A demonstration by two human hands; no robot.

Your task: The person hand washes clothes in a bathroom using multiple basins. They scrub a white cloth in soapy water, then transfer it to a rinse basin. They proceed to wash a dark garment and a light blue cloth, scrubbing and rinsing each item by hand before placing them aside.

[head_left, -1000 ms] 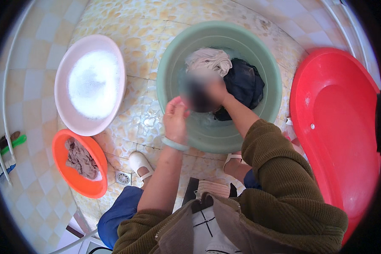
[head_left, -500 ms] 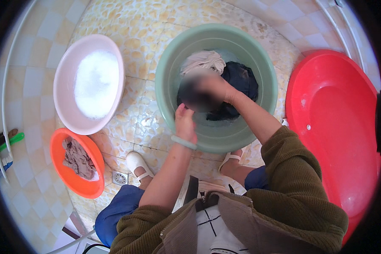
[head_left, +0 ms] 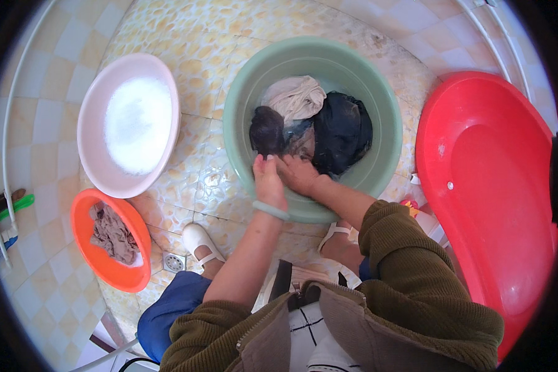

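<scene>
A green basin (head_left: 387, 124) holds water and wet cloths. My left hand (head_left: 270, 183), with a pale bangle at its wrist, is at the basin's near left side, its fingers closed at the lower edge of a dark cloth (head_left: 268, 130). Beside it, my right hand (head_left: 301, 175) lies palm down, fingers stretched toward the left hand; its fingertips are partly hidden. Beyond the hands lies a bunched beige cloth (head_left: 296, 98). A black cloth (head_left: 344, 133) fills the right part, with a brownish cloth (head_left: 302, 144) between it and the dark one.
To the left stands a pale pink basin (head_left: 87, 124) with white suds, and nearer, an orange basin (head_left: 141, 224) with a crumpled brown cloth (head_left: 113, 235). A large red tub (head_left: 490, 180) stands along the right. A floor drain (head_left: 174, 262) lies near my left shoe (head_left: 198, 239).
My right hand has drawn back toward me, off the dark cloth, and now rests against the left hand. The dark, beige and brownish cloths show more fully. My left hand has barely moved.
</scene>
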